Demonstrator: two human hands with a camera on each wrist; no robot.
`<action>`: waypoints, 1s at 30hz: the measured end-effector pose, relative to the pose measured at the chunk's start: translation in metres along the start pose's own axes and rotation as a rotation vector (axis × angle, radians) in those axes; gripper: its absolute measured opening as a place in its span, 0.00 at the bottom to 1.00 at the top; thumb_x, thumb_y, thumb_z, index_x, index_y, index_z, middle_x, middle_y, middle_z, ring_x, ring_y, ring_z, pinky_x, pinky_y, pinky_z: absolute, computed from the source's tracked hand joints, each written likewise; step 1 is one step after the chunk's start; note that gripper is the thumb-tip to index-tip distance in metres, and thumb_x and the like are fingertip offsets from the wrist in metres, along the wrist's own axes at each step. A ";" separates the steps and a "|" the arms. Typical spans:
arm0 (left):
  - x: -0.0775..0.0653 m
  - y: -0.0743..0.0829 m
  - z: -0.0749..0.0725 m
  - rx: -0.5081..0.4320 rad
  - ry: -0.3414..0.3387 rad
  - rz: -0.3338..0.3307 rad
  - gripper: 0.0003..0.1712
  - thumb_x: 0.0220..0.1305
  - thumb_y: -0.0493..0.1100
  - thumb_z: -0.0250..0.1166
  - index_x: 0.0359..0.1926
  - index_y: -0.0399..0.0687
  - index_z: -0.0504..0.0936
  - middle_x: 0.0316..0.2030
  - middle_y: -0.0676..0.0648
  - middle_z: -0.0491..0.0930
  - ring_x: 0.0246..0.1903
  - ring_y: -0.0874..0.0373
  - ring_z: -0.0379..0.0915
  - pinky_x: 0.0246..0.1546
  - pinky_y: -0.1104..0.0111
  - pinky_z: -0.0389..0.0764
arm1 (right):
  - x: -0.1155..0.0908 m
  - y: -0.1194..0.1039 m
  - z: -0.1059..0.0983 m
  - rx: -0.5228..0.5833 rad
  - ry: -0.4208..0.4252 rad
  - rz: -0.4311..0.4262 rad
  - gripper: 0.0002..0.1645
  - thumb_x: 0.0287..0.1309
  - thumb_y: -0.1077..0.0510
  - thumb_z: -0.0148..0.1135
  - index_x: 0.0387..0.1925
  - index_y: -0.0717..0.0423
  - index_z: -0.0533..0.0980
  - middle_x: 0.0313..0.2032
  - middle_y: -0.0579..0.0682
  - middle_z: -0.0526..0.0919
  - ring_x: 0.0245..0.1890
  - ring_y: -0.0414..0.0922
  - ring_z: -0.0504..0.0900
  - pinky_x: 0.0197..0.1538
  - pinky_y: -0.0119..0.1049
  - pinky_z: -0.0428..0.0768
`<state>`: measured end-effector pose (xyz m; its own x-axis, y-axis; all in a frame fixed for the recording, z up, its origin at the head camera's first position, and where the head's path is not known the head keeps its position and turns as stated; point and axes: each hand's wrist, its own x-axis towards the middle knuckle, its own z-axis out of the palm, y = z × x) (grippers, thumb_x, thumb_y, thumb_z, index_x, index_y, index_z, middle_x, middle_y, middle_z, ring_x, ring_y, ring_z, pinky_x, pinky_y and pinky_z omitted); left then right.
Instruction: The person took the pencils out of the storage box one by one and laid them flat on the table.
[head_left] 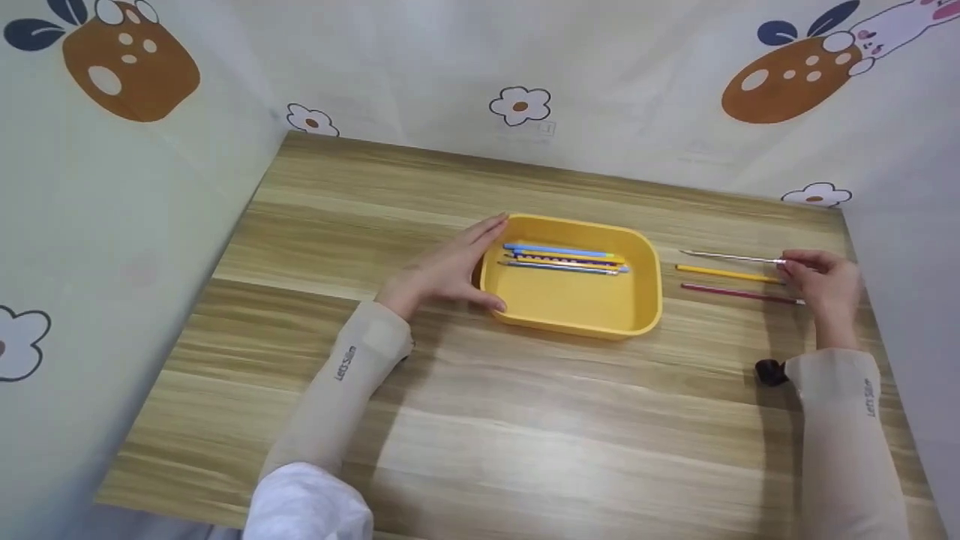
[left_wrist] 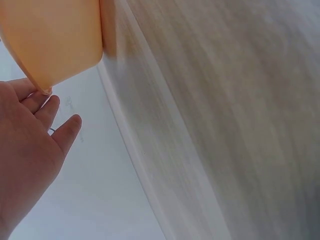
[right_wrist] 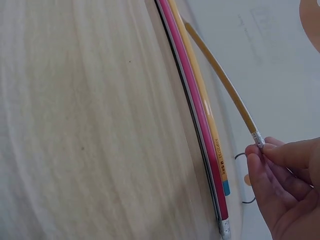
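Observation:
A yellow plastic container [head_left: 555, 304] stands on the table with several pencils [head_left: 562, 259] lying side by side in it, blue, yellow and dark ones. My left hand [head_left: 450, 274] rests spread against its left end, thumb at the front corner and fingers at the back corner. In the left wrist view, fingertips touch the container's rim [left_wrist: 50, 90]. At the right, my right hand [head_left: 829, 285] pinches a slim pencil [right_wrist: 225, 82] by its eraser end, tip angled left. It looks silvery from above, yellowish in the right wrist view. Beside it lie a yellow pencil [head_left: 720, 271] and a dark red pencil [head_left: 739, 292].
The wood-grain table [head_left: 525, 420] meets a pale curtain [head_left: 420, 67] printed with flowers and fruit at the back and sides. A small black object [head_left: 770, 373] sits at the right wrist. The pencils outside lie right of the container.

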<state>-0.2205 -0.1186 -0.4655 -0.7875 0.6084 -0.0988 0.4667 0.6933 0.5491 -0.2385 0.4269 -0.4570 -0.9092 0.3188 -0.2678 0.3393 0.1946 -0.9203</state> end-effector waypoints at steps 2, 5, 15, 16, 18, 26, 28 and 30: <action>0.000 0.001 0.000 0.008 -0.001 -0.002 0.75 0.43 0.78 0.69 0.80 0.51 0.39 0.81 0.57 0.33 0.80 0.54 0.35 0.80 0.57 0.50 | 0.003 0.000 0.000 -0.091 0.005 -0.011 0.14 0.64 0.66 0.61 0.31 0.45 0.84 0.22 0.29 0.84 0.25 0.26 0.85 0.34 0.19 0.84; 0.001 0.001 0.000 0.014 -0.002 -0.007 0.75 0.44 0.78 0.70 0.80 0.52 0.39 0.81 0.57 0.33 0.80 0.54 0.35 0.80 0.56 0.49 | 0.007 0.001 0.001 -0.200 0.012 -0.019 0.11 0.65 0.64 0.61 0.34 0.45 0.84 0.21 0.25 0.82 0.26 0.24 0.83 0.34 0.17 0.83; 0.000 0.000 0.000 0.013 0.000 0.000 0.75 0.44 0.78 0.70 0.80 0.51 0.39 0.81 0.55 0.34 0.80 0.54 0.36 0.80 0.56 0.49 | 0.017 0.004 0.003 -0.518 0.023 -0.040 0.19 0.69 0.56 0.59 0.57 0.60 0.78 0.24 0.18 0.73 0.30 0.22 0.76 0.35 0.15 0.78; 0.000 0.000 0.000 0.012 0.003 -0.002 0.75 0.44 0.78 0.70 0.80 0.52 0.39 0.81 0.56 0.34 0.80 0.54 0.36 0.80 0.56 0.49 | 0.017 0.005 0.002 -0.539 0.025 -0.044 0.19 0.69 0.55 0.58 0.57 0.59 0.78 0.24 0.18 0.73 0.30 0.22 0.76 0.35 0.16 0.78; 0.000 0.000 0.001 0.002 0.005 0.005 0.75 0.44 0.76 0.71 0.80 0.51 0.39 0.81 0.55 0.34 0.80 0.54 0.36 0.80 0.56 0.49 | 0.018 0.007 0.002 -0.573 0.031 -0.065 0.19 0.69 0.54 0.59 0.56 0.59 0.78 0.25 0.19 0.72 0.30 0.23 0.75 0.33 0.17 0.76; 0.001 0.000 0.000 -0.010 0.008 0.030 0.76 0.44 0.75 0.72 0.80 0.49 0.39 0.81 0.53 0.35 0.80 0.52 0.37 0.80 0.55 0.50 | 0.019 0.012 0.004 -0.664 0.039 -0.103 0.18 0.69 0.54 0.59 0.56 0.59 0.79 0.29 0.25 0.76 0.30 0.26 0.74 0.31 0.20 0.74; 0.001 0.000 0.000 -0.005 0.010 0.034 0.76 0.44 0.75 0.72 0.80 0.49 0.39 0.81 0.53 0.35 0.80 0.52 0.37 0.80 0.55 0.50 | 0.020 0.012 0.006 -0.694 0.054 -0.117 0.17 0.69 0.55 0.59 0.54 0.59 0.80 0.33 0.34 0.83 0.29 0.25 0.74 0.30 0.20 0.74; 0.001 0.000 0.000 0.001 0.011 0.034 0.75 0.44 0.75 0.72 0.80 0.49 0.39 0.81 0.53 0.35 0.80 0.52 0.37 0.80 0.56 0.50 | 0.021 0.013 0.007 -0.726 0.057 -0.125 0.17 0.69 0.56 0.59 0.54 0.58 0.80 0.41 0.47 0.87 0.29 0.26 0.73 0.30 0.20 0.73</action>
<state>-0.2211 -0.1176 -0.4656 -0.7756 0.6271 -0.0713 0.4935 0.6730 0.5509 -0.2546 0.4301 -0.4764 -0.9443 0.2977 -0.1402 0.3263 0.7914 -0.5169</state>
